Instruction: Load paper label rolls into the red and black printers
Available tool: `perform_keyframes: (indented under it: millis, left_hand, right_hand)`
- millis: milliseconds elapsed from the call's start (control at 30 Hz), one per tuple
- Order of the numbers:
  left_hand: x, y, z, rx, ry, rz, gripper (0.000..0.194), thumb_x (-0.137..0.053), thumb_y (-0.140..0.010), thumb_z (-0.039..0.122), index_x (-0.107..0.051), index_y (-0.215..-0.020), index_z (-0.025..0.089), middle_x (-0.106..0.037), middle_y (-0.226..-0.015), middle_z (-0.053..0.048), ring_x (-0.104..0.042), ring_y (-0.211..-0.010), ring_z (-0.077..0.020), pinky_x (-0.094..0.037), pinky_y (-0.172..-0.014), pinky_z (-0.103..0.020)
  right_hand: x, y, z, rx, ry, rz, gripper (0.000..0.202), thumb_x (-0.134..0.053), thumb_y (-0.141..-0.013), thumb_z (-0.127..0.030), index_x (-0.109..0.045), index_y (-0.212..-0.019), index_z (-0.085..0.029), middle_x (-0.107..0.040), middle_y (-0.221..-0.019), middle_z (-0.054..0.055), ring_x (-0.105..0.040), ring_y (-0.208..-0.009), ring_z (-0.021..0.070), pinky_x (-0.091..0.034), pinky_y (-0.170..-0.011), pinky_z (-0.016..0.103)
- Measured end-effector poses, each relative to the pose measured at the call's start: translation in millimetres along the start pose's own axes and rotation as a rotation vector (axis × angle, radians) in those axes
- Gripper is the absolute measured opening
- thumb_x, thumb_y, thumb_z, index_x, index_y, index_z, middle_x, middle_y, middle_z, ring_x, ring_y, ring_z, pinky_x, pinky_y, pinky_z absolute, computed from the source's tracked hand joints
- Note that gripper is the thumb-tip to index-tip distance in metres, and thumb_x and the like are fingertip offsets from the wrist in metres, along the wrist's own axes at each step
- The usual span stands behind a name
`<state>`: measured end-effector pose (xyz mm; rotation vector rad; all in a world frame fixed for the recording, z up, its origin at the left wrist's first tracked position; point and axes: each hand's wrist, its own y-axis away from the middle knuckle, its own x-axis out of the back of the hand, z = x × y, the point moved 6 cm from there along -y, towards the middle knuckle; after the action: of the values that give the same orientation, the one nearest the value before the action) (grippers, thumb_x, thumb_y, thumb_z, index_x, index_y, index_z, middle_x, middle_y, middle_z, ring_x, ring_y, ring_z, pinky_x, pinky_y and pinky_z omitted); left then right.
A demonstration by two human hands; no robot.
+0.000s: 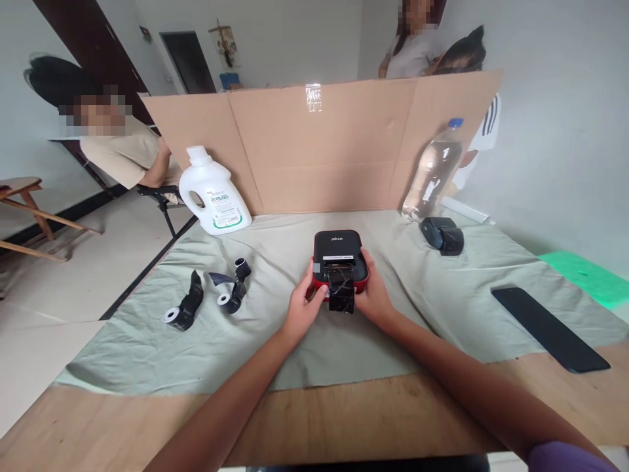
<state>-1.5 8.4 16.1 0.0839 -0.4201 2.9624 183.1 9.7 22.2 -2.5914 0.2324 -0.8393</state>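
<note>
A small black and red label printer is held between my two hands over the middle of the cloth. A strip of black marbled label tape hangs from its front slot. My left hand grips the printer's left side, its thumb at the front corner. On the opposite side my right hand wraps the right edge, with some fingers hidden underneath. To the left lie partly unwound black label rolls, one roll near the edge and another roll beside it.
A white jug and a clear bottle stand before an upright cardboard panel. Near the bottle sits a black device with tape. A flat black object lies at right on the green cloth. People are behind the panel and at left.
</note>
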Motion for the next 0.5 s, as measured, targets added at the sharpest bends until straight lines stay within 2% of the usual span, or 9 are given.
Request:
perform_keyframes:
  millis: [200,400,500]
  left_hand:
    - [-2.1,1.2,-6.1,0.016,-0.022,0.012,0.069,-0.055,-0.095,0.046,-0.033,-0.156,0.026,-0.035,-0.162,-0.006,-0.036,-0.148,-0.0238,-0.029,-0.123,-0.039]
    - [-2.7,-1.9,-6.2,0.008,-0.023,0.010,0.068,-0.055,-0.095,0.046,-0.033,-0.156,0.025,-0.034,-0.162,-0.005,-0.028,-0.151,-0.0233,-0.029,-0.123,-0.039]
    - [-4.0,-2.1,-6.9,0.000,0.003,-0.006,0.070,-0.055,-0.095,0.043,-0.030,-0.158,0.025,-0.032,-0.163,-0.006,-0.027,-0.152,-0.0239,-0.030,-0.123,-0.039]
  right_hand:
    - [-2.1,-1.7,2.5,0.054,-0.081,-0.015,0.101,-0.071,-0.075,-0.038,-0.015,-0.158,-0.025,-0.050,-0.151,0.011,-0.052,-0.133,0.0327,-0.042,-0.112,0.049]
    - [-3.3,-2.5,4.5,0.028,-0.069,-0.022,0.100,-0.069,-0.076,-0.038,-0.014,-0.159,-0.026,-0.047,-0.153,0.010,-0.051,-0.133,0.0339,-0.042,-0.112,0.051]
    - [-4.7,-2.2,4.8,-0.015,-0.021,-0.066,0.101,-0.068,-0.077,-0.038,-0.010,-0.159,-0.028,-0.043,-0.156,0.009,-0.048,-0.137,0.0339,-0.040,-0.113,0.052]
